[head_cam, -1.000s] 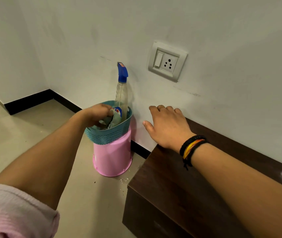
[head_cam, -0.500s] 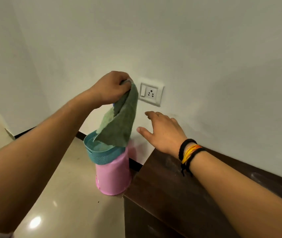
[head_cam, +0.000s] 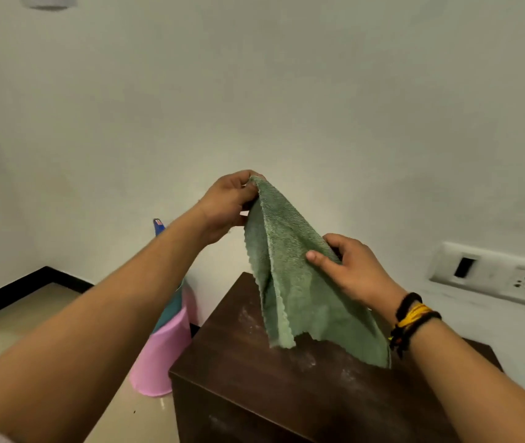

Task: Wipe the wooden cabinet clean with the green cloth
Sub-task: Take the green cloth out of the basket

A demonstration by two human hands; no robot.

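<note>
The green cloth (head_cam: 296, 276) hangs spread in the air above the dark wooden cabinet (head_cam: 254, 378). My left hand (head_cam: 227, 206) pinches its top corner, held high. Lower and to the right, my right hand (head_cam: 353, 266) grips the cloth's right edge, thumb in front and fingers behind. The cloth's bottom edge dangles just above the cabinet top, which carries pale dusty smears. Black and yellow bands sit on my right wrist.
A pink bucket (head_cam: 162, 356) with a teal basket (head_cam: 173, 306) in it stands on the floor left of the cabinet, a blue spray bottle top (head_cam: 158, 227) poking out behind my left arm. A white switch and socket plate (head_cam: 497, 276) is on the wall at right.
My left hand lifted the cloth out of the basket and carried it right, over the cabinet. My right hand left the cabinet's corner and took hold of the cloth's edge.
</note>
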